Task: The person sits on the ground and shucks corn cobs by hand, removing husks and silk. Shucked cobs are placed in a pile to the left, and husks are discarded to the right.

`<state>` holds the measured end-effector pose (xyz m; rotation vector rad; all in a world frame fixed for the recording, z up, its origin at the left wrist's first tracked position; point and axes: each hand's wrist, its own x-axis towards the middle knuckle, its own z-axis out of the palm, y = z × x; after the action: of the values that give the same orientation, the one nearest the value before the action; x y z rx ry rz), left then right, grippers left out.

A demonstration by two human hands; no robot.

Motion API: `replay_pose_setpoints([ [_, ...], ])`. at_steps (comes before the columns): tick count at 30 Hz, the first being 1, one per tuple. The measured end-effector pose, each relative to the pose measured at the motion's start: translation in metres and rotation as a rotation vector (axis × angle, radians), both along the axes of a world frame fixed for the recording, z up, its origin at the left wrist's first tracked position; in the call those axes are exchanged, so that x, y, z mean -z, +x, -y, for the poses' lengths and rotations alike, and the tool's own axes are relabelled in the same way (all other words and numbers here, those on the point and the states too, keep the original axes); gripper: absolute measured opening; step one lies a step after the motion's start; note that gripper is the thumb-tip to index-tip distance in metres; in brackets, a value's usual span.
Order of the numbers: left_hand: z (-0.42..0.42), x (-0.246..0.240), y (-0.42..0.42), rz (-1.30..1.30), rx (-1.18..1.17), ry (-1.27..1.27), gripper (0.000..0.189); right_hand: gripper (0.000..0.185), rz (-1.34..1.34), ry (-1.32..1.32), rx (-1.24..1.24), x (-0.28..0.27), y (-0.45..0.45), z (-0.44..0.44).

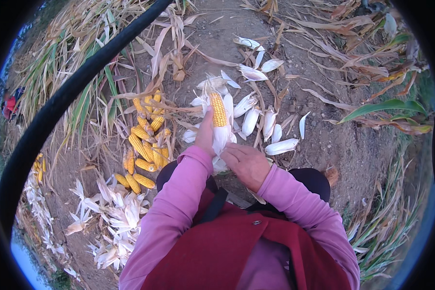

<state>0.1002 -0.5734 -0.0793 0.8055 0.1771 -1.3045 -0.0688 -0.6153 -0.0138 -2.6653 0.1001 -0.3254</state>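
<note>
My left hand (205, 134) grips an ear of corn (218, 110) along its left side. Yellow kernels show on the upper part of the ear, while pale husk (221, 137) still wraps its lower end. Just below, my right hand (247, 164) has its fingers on the husk near the base of the ear. Loose husk leaves spread out behind the ear's tip. Several unhusked ears (251, 121) lie on the soil to the right of my hands. On the left is a pile of bare yellow ears (145, 146).
A heap of stripped husks (117, 221) lies at lower left. Cut corn stalks (90, 47) cover the upper left, and dry leaves (348, 54) the upper right. A person in red (10, 105) is at the far left. A dark curved bar (65, 83) crosses the view.
</note>
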Motion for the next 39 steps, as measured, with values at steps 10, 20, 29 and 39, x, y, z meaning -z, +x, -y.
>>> replay_pose_setpoints([
  [10, 0.003, 0.016, 0.019, 0.258, -0.037, 0.188, 0.052, 0.025, -0.285, 0.298, -0.212, 0.018, -0.015, -0.010],
  [20, 0.009, -0.008, -0.012, 0.875, 0.098, 0.414, 0.066, 0.030, 0.091, 1.265, 0.656, 0.022, -0.017, 0.077],
  [29, 0.002, 0.000, -0.019, 1.345, 0.126, 0.302, 0.030, 0.047, 0.083, 1.205, 0.665, 0.051, 0.009, 0.067],
  [39, -0.001, 0.012, -0.021, 1.566, 0.138, 0.187, 0.027, 0.046, 0.068, 1.414, 0.807, 0.031, 0.017, 0.060],
])
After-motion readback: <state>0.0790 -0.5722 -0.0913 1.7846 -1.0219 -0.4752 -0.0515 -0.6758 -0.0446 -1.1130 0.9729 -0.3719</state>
